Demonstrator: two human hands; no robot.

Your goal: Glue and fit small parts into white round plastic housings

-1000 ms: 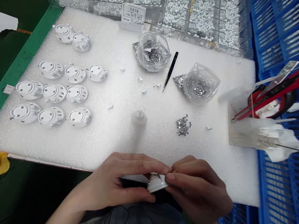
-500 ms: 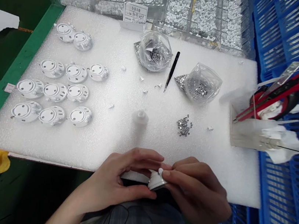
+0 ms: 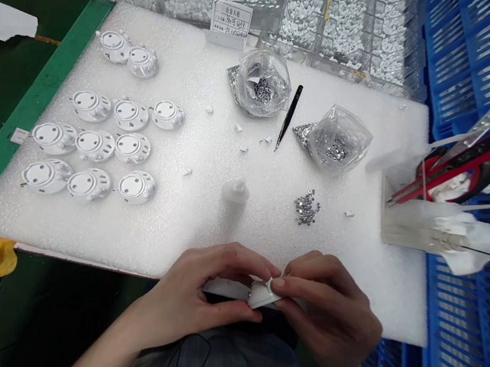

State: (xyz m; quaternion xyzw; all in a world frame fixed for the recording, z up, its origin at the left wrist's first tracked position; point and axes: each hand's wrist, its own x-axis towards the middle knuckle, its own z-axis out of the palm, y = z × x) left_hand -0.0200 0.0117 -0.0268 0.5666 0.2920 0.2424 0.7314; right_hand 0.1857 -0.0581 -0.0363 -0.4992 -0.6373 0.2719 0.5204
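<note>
Between my two hands, at the near edge of the foam sheet (image 3: pixel 166 227), is a white molded plastic part (image 3: pixel 260 294). My left hand (image 3: pixel 207 290) pinches it from the left, thumb below and fingers above. The thumb and fingers of my right hand (image 3: pixel 328 307) press on its upper right side and hide part of it. Beyond my hands stands a small translucent bottle (image 3: pixel 235 191). To the right of the bottle lies a small pile of shiny metal pieces (image 3: pixel 306 207). Rows of similar white rounded parts (image 3: pixel 95 144) lie on the left.
Two clear bags (image 3: pixel 265 86) (image 3: pixel 339 142) of small metal pieces flank black tweezers (image 3: pixel 289 118). Clear trays (image 3: pixel 245 16) of white pieces line the back, with a paper label (image 3: pixel 230 18). At right, a holder (image 3: pixel 403 224) contains a red-handled tool (image 3: pixel 466 163) beside blue crates (image 3: pixel 457 323).
The view has shifted slightly, so the table items sit a little further right. The white part has turned a little in my fingers, and both hands still grip it.
</note>
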